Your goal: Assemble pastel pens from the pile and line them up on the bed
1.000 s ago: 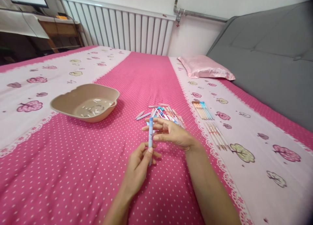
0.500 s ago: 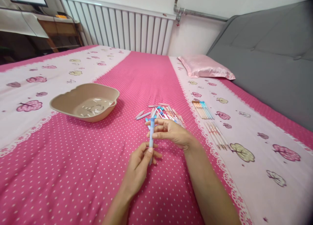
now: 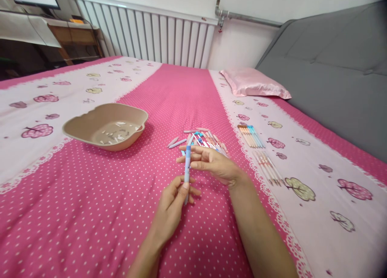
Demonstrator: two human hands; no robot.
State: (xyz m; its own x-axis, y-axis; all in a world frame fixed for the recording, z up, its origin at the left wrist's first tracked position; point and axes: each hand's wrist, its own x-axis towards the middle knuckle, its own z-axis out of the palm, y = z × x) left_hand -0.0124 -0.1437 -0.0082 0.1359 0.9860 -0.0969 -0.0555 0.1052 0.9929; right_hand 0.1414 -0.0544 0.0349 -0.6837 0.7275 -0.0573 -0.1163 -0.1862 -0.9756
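Note:
A light blue pen [image 3: 188, 161] with a darker blue top end stands nearly upright in front of me. My left hand [image 3: 172, 203] pinches its lower part between thumb and fingers, tip downward. My right hand [image 3: 211, 163] is at the upper part, its fingers stretched out behind the barrel and the thumb a little off it. Whether those fingers touch the pen is hard to see. Just beyond, a loose heap of pen parts [image 3: 208, 137] in pink, white, blue and grey lies on the bedspread, partly covered by my right hand.
To the left sits a beige basin [image 3: 133, 139] with small white pieces inside. Pens with brown and blue ends [image 3: 251, 136] lie in a row at right, with clear-barrelled pens [image 3: 268, 168] nearer me. Farther back are a pink pillow [image 3: 254, 81] and a grey padded headboard [image 3: 329, 64].
My right fingers have loosened and straightened past the pen, the thumb easing off. The pen has turned slightly, showing a printed mark on its barrel. My left hand keeps its hold.

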